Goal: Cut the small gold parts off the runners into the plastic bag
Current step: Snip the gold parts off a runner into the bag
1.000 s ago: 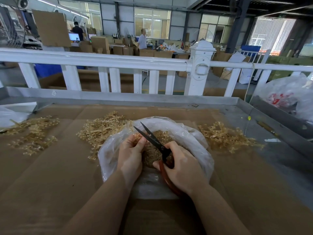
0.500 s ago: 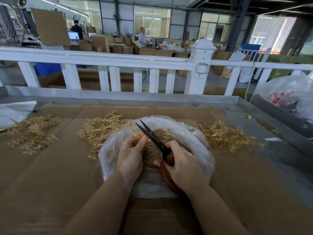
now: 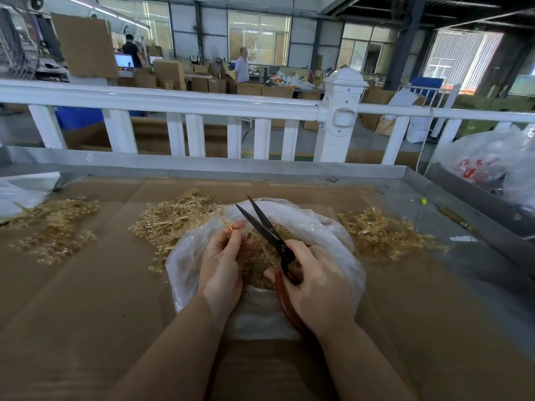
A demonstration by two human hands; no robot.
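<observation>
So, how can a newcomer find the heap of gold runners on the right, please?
Begin at the clear plastic bag in the middle of the cardboard-covered table, under both hands. Just right of it lies the right heap of gold runners. Unlike the two heaps left of the bag, it borders bare grey metal.

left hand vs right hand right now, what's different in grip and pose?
The left hand pinches a small gold runner piece at its fingertips, raised toward the blades; the right hand wraps round the red handles of the scissors. The left hand sits at the left side of the plastic bag, the right hand at its right side, nearer the camera. Both are over the bag's opening.
</observation>
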